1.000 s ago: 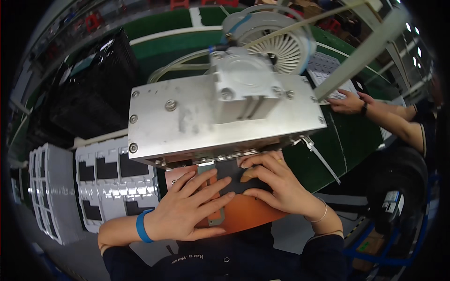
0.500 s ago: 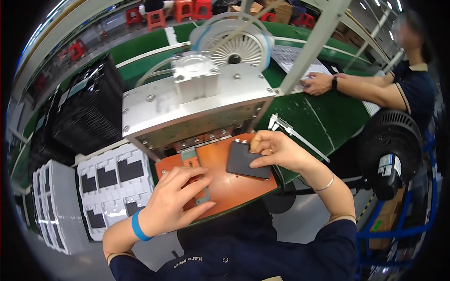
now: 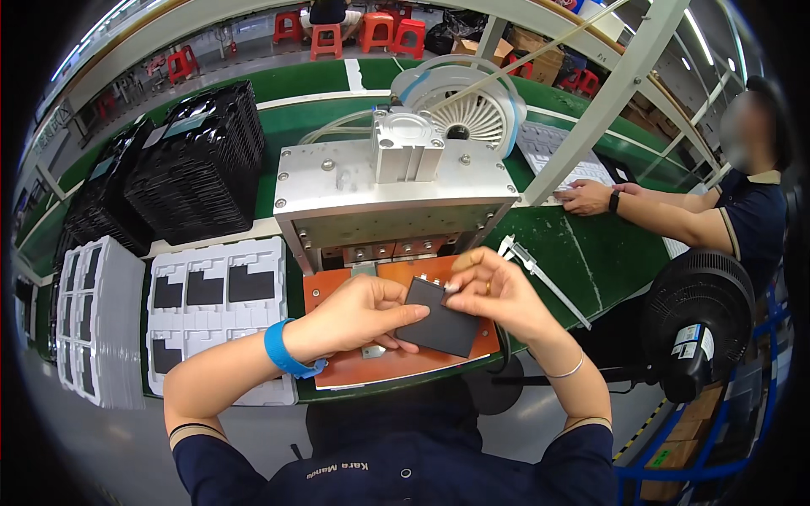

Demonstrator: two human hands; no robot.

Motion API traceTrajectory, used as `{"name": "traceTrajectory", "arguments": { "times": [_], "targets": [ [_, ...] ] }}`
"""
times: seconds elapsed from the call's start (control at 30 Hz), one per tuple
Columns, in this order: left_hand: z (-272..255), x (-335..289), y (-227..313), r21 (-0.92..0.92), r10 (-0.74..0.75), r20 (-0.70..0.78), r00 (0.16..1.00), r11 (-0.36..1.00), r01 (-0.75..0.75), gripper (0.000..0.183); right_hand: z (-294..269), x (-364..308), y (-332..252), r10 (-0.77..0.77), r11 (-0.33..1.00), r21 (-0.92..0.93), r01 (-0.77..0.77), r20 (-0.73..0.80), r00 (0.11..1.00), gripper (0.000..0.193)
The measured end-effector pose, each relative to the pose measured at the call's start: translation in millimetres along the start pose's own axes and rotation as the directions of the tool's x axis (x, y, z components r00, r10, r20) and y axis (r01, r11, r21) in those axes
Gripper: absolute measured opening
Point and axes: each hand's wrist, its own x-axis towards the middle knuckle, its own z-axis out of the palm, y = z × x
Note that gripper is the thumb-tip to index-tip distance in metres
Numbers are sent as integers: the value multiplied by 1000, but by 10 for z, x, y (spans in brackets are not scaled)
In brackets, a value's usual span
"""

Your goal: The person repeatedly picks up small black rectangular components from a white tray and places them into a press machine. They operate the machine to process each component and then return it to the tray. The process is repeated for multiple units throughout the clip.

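A flat dark-grey rectangular battery cell (image 3: 439,325) with small metal tabs on its far edge is tilted above the orange plate (image 3: 337,371). My left hand (image 3: 371,312) grips its left side, thumb on the top face and fingers partly hidden beneath. At the far right corner, beside the tabs, the fingers of my right hand (image 3: 494,295) are pinched together. A small whitish bit shows at those fingertips; I cannot tell what it is. Just beyond both hands stands a silver metal press (image 3: 337,190) with a cylinder block (image 3: 408,148) on top.
White trays (image 3: 215,317) holding dark cells lie to the left, beside a stack of similar trays (image 3: 105,337). Black trays (image 3: 198,169) are piled behind. A caliper (image 3: 544,282) lies right of the press. One fan (image 3: 460,114) stands behind, another black fan (image 3: 700,320) at right, near a co-worker (image 3: 675,207).
My left hand has left the orange plate and taken hold of the cell's left side. My right hand has shifted from the cell's face to its far corner by the tabs. The view has shifted.
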Motion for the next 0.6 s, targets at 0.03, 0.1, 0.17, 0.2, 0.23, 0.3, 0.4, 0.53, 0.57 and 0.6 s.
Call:
{"name": "traceTrajectory", "arguments": {
  "times": [0.03,0.1,0.17,0.2,0.23,0.3,0.4,0.53,0.57,0.6],
  "targets": [
    [4,2,-17,9,2,8,1000,1000,-2,34,8,16,-67,71,997,36,-70,-31,997,37],
    [7,3,-46,24,9,17,1000,1000,-9,34,73,98,-92,96,995,-38,-97,-26,995,30],
    [27,-28,-15,50,-1,23,1000,999,0,33,103,162,-78,125,989,-81,-123,24,992,24],
    [31,-41,-1,65,-5,27,1000,998,3,33,99,197,-41,134,989,-70,-130,59,989,22],
    [26,-47,-6,68,-9,26,1000,998,7,33,96,226,-22,142,989,-58,-137,94,985,21],
    [4,-84,-56,68,-19,18,1000,998,18,32,91,271,-37,163,983,-84,-161,19,986,16],
    [6,-250,-73,50,-8,-1,1000,999,8,31,0,263,35,20,990,-140,-34,-102,995,17],
    [-61,-793,-116,3,23,-138,990,1000,-22,29,-160,179,281,-390,739,-645,195,-173,904,20],
    [-120,-950,-259,-18,31,-214,976,999,-36,28,-140,164,265,-462,559,-809,181,-122,878,19],
    [-176,-1101,-399,-35,40,-288,957,998,-52,26,-126,150,254,-520,346,-926,151,-55,852,18]
  ]
}}
